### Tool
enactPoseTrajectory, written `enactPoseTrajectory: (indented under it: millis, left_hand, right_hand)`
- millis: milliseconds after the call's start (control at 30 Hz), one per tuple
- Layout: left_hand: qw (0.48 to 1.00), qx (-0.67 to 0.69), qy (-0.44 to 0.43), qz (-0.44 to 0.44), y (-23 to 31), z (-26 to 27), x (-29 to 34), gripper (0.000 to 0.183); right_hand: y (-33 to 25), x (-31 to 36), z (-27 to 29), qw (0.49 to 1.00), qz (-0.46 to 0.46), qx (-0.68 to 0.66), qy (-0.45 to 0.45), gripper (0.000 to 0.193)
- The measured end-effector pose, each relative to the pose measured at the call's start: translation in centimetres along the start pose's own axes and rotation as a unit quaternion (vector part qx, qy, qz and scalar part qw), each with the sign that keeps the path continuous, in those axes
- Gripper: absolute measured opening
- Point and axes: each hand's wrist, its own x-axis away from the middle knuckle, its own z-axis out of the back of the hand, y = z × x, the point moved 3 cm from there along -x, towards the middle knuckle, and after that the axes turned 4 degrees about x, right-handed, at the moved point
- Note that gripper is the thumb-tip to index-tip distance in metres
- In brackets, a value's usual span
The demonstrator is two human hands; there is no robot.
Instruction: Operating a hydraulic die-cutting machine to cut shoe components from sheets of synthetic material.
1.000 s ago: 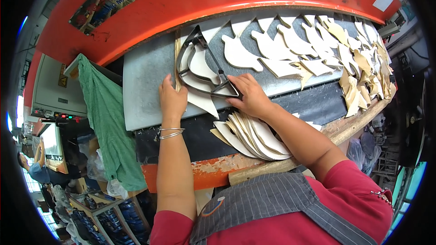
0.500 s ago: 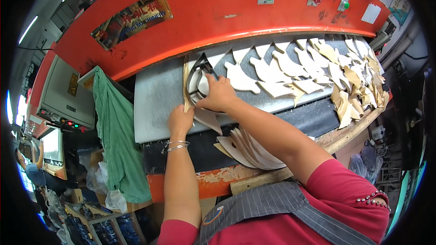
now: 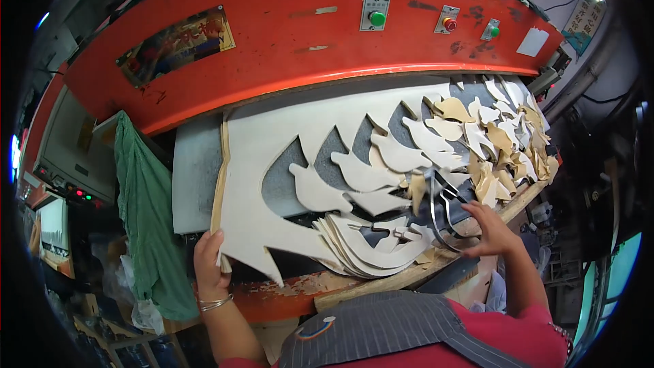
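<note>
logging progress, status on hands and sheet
Left hand gripping white sheet at edge. Right hand at curved metal frame, grip unclear. Scraps heaped at right.

The sheet (image 3: 248,208) is creamy white, with tan along its folded left edge; the scraps (image 3: 503,138) mix white and tan. The cutting die (image 3: 433,210) is black and silvery. The machine beam (image 3: 286,51) is orange-red, marked with dark smudges, and carries green (image 3: 377,18) and red push buttons (image 3: 449,24). The drape (image 3: 146,215) is green, the shirt (image 3: 480,324) crimson, the bangles (image 3: 216,303) silver, the apron (image 3: 381,324) charcoal with pale pinstripes and a rainbow motif (image 3: 315,330).
</note>
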Motion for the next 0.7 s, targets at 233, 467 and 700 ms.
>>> enactPoseTrajectory:
  millis: [233, 467, 700]
  left_hand:
    - [0.916, -0.394, 0.071, 0.010, -4.2, 5.3, 2.9, 0.015]
    - [0.906, -0.371, 0.178, -0.102, -4.9, 4.9, -4.2, 0.037]
    - [0.862, -0.439, 0.227, -0.116, -5.8, 2.8, -5.0, 0.047]
  right_hand:
    - [3.2, 2.0, -1.2, 0.988, -0.072, -0.112, -0.082, 0.112]
    - [2.5, -3.2, -2.5, 0.986, -0.155, -0.052, -0.019, 0.102]
    - [4.9, -6.0, -4.3, 0.981, -0.151, -0.125, 0.008, 0.070]
